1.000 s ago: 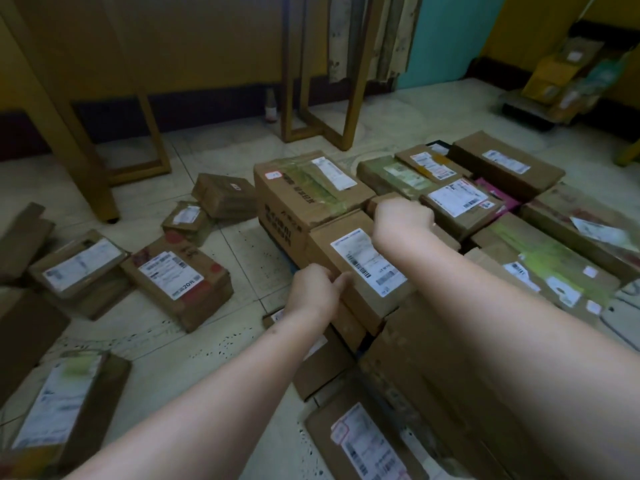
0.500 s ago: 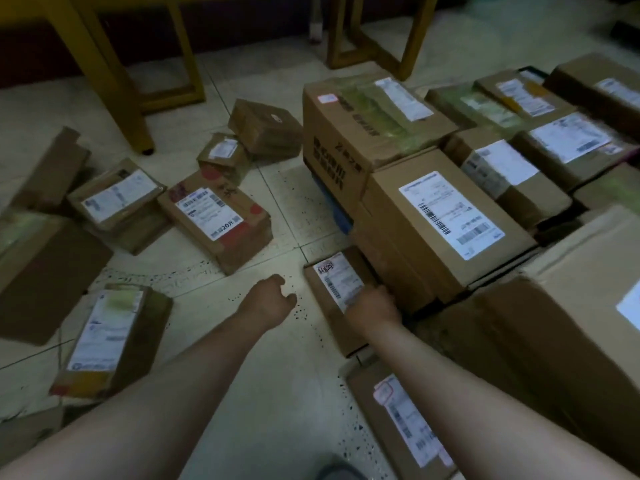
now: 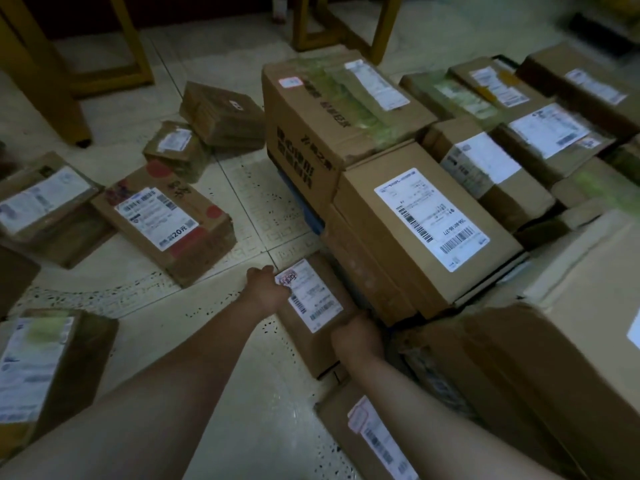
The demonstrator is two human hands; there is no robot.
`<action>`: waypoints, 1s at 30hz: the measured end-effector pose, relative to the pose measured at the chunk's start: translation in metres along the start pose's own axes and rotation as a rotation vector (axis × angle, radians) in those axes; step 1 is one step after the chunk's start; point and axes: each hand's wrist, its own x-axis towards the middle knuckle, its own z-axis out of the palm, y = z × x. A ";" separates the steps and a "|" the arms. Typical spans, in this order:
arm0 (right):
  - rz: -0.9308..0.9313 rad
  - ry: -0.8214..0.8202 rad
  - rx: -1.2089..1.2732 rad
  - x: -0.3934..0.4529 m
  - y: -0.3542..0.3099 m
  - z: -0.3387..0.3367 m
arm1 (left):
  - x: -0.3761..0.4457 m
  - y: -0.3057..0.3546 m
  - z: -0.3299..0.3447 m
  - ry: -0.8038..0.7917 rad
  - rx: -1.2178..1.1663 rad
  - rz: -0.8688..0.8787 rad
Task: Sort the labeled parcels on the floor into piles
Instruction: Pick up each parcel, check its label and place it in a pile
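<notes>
We find the small box (image 3: 313,313) on the floor against the stack, left hand (image 3: 268,287) and right hand (image 3: 356,336) gripping opposite corners; we judge it light, stiff, best held there.

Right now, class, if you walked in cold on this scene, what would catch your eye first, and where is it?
First, the two bare hands gripping a small labeled parcel low on the floor at centre: the left hand at its far-left corner, the right hand at its near-right edge. Next, the bright white shipping label on the tilted box just right of it. Then the loose parcels scattered on the tiled floor at left.
</notes>
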 end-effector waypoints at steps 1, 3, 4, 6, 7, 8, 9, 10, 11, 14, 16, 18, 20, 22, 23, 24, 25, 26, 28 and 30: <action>0.004 0.004 0.067 -0.004 -0.007 -0.002 | -0.004 -0.002 -0.006 0.075 0.019 0.032; 0.024 -0.007 0.149 -0.012 -0.025 -0.005 | -0.014 -0.009 -0.026 0.260 0.008 0.096; 0.023 -0.024 0.170 -0.018 -0.035 -0.007 | -0.022 -0.010 -0.040 0.352 -0.039 0.098; 0.005 -0.088 0.233 -0.036 -0.054 -0.013 | -0.040 -0.010 -0.071 0.490 -0.138 0.144; 0.003 -0.130 0.260 -0.047 -0.064 -0.017 | -0.049 -0.010 -0.088 0.517 -0.175 0.175; -0.002 -0.161 0.269 -0.057 -0.074 -0.023 | -0.057 -0.009 -0.106 0.532 -0.223 0.194; -0.012 -0.174 0.284 -0.068 -0.082 -0.030 | -0.066 -0.005 -0.125 0.523 -0.293 0.187; -0.038 -0.180 0.315 -0.080 -0.090 -0.039 | -0.075 0.000 -0.144 0.512 -0.385 0.180; -0.088 -0.174 0.363 -0.092 -0.096 -0.051 | -0.083 0.007 -0.162 0.505 -0.471 0.185; -0.286 -0.068 0.491 -0.131 -0.103 -0.102 | -0.114 0.038 -0.209 0.512 -0.747 0.190; -0.407 0.024 0.545 -0.153 -0.099 -0.144 | -0.134 0.067 -0.222 0.487 -0.949 0.193; -0.490 0.075 0.619 -0.172 -0.089 -0.189 | -0.153 0.095 -0.225 0.448 -1.071 0.241; -0.528 0.151 0.669 -0.183 -0.071 -0.233 | -0.167 0.129 -0.220 0.364 -1.152 0.276; -0.552 0.249 0.725 -0.187 -0.042 -0.277 | -0.181 0.168 -0.204 0.223 -1.220 0.322; -0.568 0.257 0.803 -0.185 -0.024 -0.300 | -0.189 0.190 -0.193 0.150 -1.259 0.359; -0.566 0.234 0.894 -0.183 -0.006 -0.321 | -0.197 0.211 -0.182 0.090 -1.294 0.391; -0.550 0.226 0.981 -0.180 0.014 -0.341 | -0.204 0.234 -0.169 0.042 -1.313 0.418; -0.530 0.254 1.032 -0.175 0.038 -0.358 | -0.212 0.256 -0.153 0.002 -1.307 0.442; -0.462 0.390 1.110 -0.162 0.092 -0.384 | -0.229 0.301 -0.115 -0.090 -1.233 0.487; -0.347 0.508 1.266 -0.149 0.148 -0.397 | -0.245 0.339 -0.072 -0.180 -1.145 0.486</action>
